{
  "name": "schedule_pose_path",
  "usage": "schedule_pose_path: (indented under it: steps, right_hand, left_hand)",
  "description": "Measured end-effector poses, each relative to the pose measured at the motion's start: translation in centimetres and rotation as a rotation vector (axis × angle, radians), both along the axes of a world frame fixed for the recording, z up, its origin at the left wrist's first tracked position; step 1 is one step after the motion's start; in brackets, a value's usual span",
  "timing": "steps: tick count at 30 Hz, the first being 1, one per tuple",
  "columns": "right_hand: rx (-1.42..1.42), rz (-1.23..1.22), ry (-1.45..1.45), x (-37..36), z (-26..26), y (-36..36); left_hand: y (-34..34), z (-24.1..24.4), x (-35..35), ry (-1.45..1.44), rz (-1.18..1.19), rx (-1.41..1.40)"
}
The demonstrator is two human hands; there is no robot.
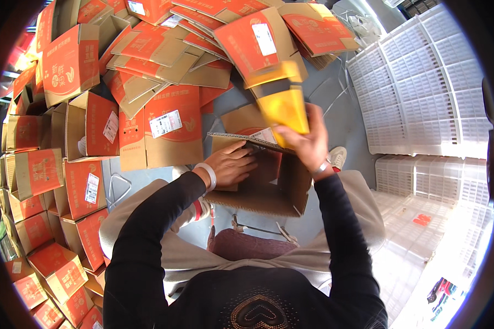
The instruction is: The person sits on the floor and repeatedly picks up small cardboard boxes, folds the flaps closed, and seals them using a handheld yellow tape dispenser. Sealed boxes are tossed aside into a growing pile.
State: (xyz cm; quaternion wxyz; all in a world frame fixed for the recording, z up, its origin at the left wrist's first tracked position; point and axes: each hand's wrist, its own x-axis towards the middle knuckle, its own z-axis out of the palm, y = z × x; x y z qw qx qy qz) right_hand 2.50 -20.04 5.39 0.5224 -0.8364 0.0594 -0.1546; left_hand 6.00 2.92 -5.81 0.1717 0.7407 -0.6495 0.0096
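An open cardboard box [290,177] stands between my knees, its dark inside facing up. My left hand [232,164] lies across its left side, fingers spread over the opening; whether they grip the cardboard cannot be made out. My right hand [311,142] is shut on a yellow tool [286,107] that looks like a tape dispenser, blurred by motion. I hold it above the box's far right edge. A white label [265,135] on the box is partly hidden behind the far edge. A tan cardboard piece [241,119] shows just beyond that edge.
Flattened red-and-tan cartons [160,53] pile up ahead, several bearing labels. Open cartons [91,125] are stacked along my left. White plastic crates [420,82] stand on the right. A low stool with a dark reddish seat [251,244] is beneath me. White strapping [119,189] lies on the floor.
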Motion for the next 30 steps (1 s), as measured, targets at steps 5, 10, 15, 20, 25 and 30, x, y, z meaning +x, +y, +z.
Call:
schedule_pose_path:
  steps: [5, 10, 15, 20, 25, 30]
  right_hand:
    - [0.712, -0.531, -0.171, -10.7, 4.4, -2.6]
    - [0.920, -0.822, -0.221, -17.2, 5.5, -1.6]
    - [0.927, -0.901, -0.064, -20.9, 6.3, -2.0]
    - [0.995, -0.736, -0.038, -19.3, 6.1, -0.2]
    - [1.197, -0.740, -0.059, -18.3, 3.8, -0.8]
    - [1.194, -0.765, 0.143, -17.7, -1.1, 0.2]
  left_hand:
    - [-0.8, -0.2, -0.9, -0.021, -0.102, -0.022]
    - [-2.1, -0.6, -2.3, -0.059, -0.198, -0.028]
    - [-3.3, 0.1, -3.2, 0.057, -0.102, 0.006]
    - [-3.8, 0.5, -3.6, 0.106, -0.095, -0.060]
    - [-4.1, 1.3, -3.4, 0.159, -0.044, -0.145]
    - [-5.7, 2.1, -4.7, 0.174, -0.088, -0.116]
